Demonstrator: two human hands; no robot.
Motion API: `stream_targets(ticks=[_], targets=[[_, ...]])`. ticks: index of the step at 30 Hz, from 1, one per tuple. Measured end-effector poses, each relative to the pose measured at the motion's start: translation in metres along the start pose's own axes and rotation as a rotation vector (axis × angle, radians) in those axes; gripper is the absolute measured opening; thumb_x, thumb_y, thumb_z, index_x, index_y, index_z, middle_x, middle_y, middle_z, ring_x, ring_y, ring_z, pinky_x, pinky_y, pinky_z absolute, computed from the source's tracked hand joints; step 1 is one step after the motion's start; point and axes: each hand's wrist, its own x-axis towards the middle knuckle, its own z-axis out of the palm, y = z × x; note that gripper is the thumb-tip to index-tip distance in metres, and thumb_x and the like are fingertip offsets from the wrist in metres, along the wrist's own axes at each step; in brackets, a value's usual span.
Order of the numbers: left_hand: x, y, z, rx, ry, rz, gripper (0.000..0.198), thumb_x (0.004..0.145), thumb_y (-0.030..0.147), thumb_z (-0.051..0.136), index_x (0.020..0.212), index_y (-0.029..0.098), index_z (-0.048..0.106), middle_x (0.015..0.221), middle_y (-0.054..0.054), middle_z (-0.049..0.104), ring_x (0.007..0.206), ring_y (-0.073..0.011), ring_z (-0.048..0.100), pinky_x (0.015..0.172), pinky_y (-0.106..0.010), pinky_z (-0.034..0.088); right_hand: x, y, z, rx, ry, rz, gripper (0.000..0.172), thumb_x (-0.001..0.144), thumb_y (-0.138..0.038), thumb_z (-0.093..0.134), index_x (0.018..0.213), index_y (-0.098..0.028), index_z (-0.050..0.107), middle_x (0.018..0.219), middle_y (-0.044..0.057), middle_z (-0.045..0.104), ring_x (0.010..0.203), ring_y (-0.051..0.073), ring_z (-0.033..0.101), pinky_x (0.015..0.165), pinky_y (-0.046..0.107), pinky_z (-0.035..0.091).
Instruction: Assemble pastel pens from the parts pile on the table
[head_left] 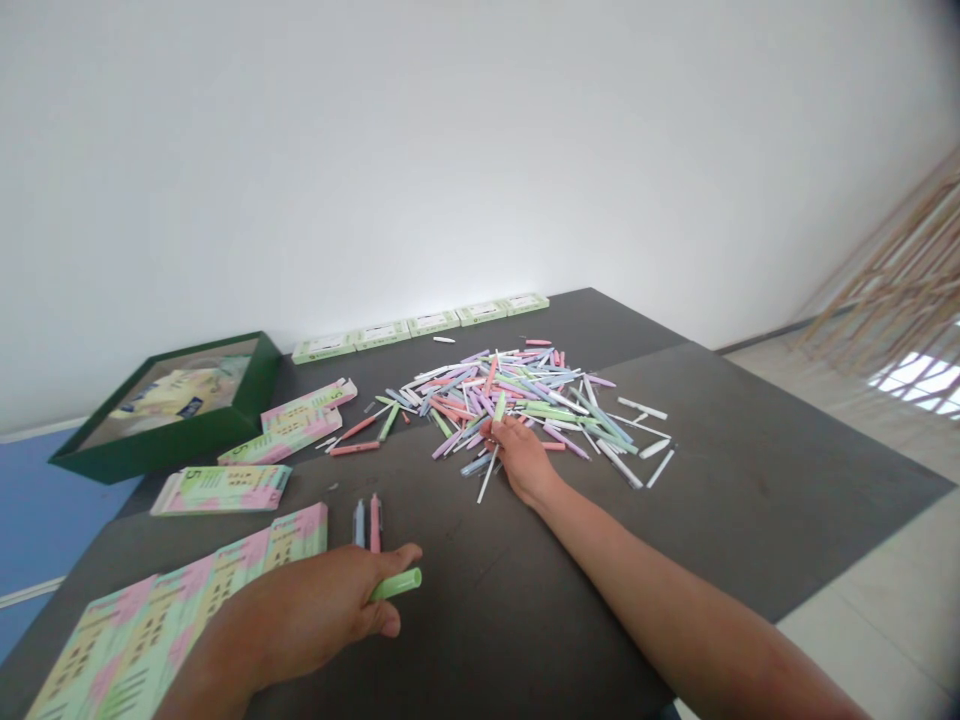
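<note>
My left hand (pixel 337 605), at the lower left, has its fingers closed round a light green pen barrel (pixel 397 584). Just beyond it a blue pen (pixel 359 524) and a pink pen (pixel 376 522) lie side by side on the dark table. My right hand (pixel 517 450) reaches to the near edge of a pile of pastel pen parts (pixel 517 385). Its fingertips are closed on a light green pen part (pixel 499 406). A thin white stick (pixel 487 474) shows below those fingers; whether they hold it too is unclear.
Printed cartons (pixel 225 575) lie at the lower left, with further cartons (pixel 232 487) behind them. A green box (pixel 251 385) holding packets stands at the back left. White-topped boxes (pixel 382 334) line the wall side of the dark table (pixel 750 440). Wooden poles lean at the far right.
</note>
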Motion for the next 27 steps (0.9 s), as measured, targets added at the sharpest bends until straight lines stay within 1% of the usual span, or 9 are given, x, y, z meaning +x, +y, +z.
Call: stream_targets(ticks=[3, 6, 8, 9, 11, 14, 19, 23, 27], targets=[[0.0, 0.001, 0.0, -0.003, 0.0, 0.002, 0.053, 0.078, 0.039, 0.053, 0.131, 0.036, 0.046, 0.111, -0.003, 0.065, 0.095, -0.0266, 0.061, 0.076, -0.032, 0.045, 0.0, -0.003, -0.003, -0.255, 0.007, -0.135, 0.018, 0.075, -0.033, 0.056, 0.077, -0.018, 0.063, 0.068, -0.001, 0.056, 0.073, 0.016, 0.051, 0.073, 0.029, 0.037], [-0.001, 0.001, 0.0, -0.006, -0.005, 0.0, 0.054, 0.078, 0.038, 0.052, 0.131, 0.034, 0.046, 0.108, -0.003, 0.066, 0.094, -0.0261, 0.061, 0.077, -0.032, 0.045, 0.003, -0.008, -0.006, -0.547, 0.01, -0.322, 0.019, 0.078, -0.029, 0.051, 0.083, -0.018, 0.065, 0.08, 0.002, 0.061, 0.083, 0.018, 0.052, 0.079, 0.031, 0.035], [-0.001, 0.001, 0.0, -0.003, -0.006, 0.001, 0.054, 0.078, 0.037, 0.053, 0.131, 0.034, 0.046, 0.108, -0.003, 0.066, 0.093, -0.0258, 0.062, 0.076, -0.031, 0.045, 0.005, -0.011, -0.008, -0.647, 0.025, -0.414, 0.019, 0.079, -0.027, 0.049, 0.084, -0.017, 0.064, 0.088, 0.004, 0.062, 0.089, 0.019, 0.052, 0.082, 0.03, 0.035], [0.0, 0.001, 0.0, -0.002, -0.005, 0.001, 0.054, 0.077, 0.037, 0.053, 0.131, 0.035, 0.046, 0.108, -0.003, 0.066, 0.093, -0.0258, 0.062, 0.076, -0.031, 0.045, 0.005, -0.012, -0.008, -0.683, 0.029, -0.432, 0.019, 0.08, -0.026, 0.048, 0.084, -0.017, 0.064, 0.086, 0.004, 0.062, 0.086, 0.018, 0.053, 0.079, 0.03, 0.036], [0.0, 0.0, 0.001, -0.009, -0.002, -0.001, 0.054, 0.077, 0.038, 0.054, 0.131, 0.036, 0.046, 0.107, -0.002, 0.066, 0.093, -0.0256, 0.062, 0.076, -0.031, 0.045, 0.005, -0.015, -0.009, -0.685, 0.015, -0.393, 0.022, 0.081, -0.027, 0.044, 0.087, -0.017, 0.063, 0.071, 0.001, 0.059, 0.07, 0.016, 0.053, 0.068, 0.027, 0.039], [0.0, -0.001, 0.002, -0.028, -0.006, 0.004, 0.054, 0.078, 0.037, 0.054, 0.131, 0.037, 0.045, 0.102, -0.001, 0.068, 0.092, -0.0248, 0.062, 0.076, -0.03, 0.044, 0.003, -0.02, -0.01, -0.595, -0.058, -0.311, 0.024, 0.083, -0.027, 0.04, 0.091, -0.016, 0.061, 0.052, -0.005, 0.049, 0.05, 0.012, 0.046, 0.053, 0.024, 0.036], [-0.002, 0.001, 0.001, -0.022, -0.003, -0.008, 0.053, 0.078, 0.037, 0.053, 0.131, 0.035, 0.046, 0.098, -0.002, 0.068, 0.088, -0.0249, 0.063, 0.072, -0.029, 0.045, -0.006, -0.022, -0.01, -0.649, -0.197, -0.302, 0.02, 0.084, -0.028, 0.041, 0.087, -0.017, 0.058, 0.049, -0.006, 0.047, 0.045, 0.011, 0.042, 0.049, 0.023, 0.035], [-0.001, 0.003, -0.001, -0.008, -0.017, -0.007, 0.054, 0.079, 0.037, 0.052, 0.132, 0.034, 0.045, 0.101, -0.003, 0.068, 0.092, -0.0261, 0.062, 0.076, -0.033, 0.045, -0.011, -0.019, -0.01, -0.722, -0.265, -0.327, 0.016, 0.081, -0.024, 0.044, 0.089, -0.019, 0.056, 0.049, -0.007, 0.049, 0.044, 0.01, 0.043, 0.048, 0.022, 0.034], [0.001, 0.003, 0.0, 0.008, -0.022, -0.009, 0.054, 0.078, 0.037, 0.052, 0.132, 0.034, 0.045, 0.103, -0.004, 0.067, 0.093, -0.027, 0.061, 0.077, -0.034, 0.045, -0.006, -0.011, -0.011, -0.542, -0.282, -0.157, 0.022, 0.078, -0.018, 0.038, 0.095, -0.019, 0.052, 0.05, -0.006, 0.055, 0.041, 0.011, 0.048, 0.045, 0.022, 0.037]])
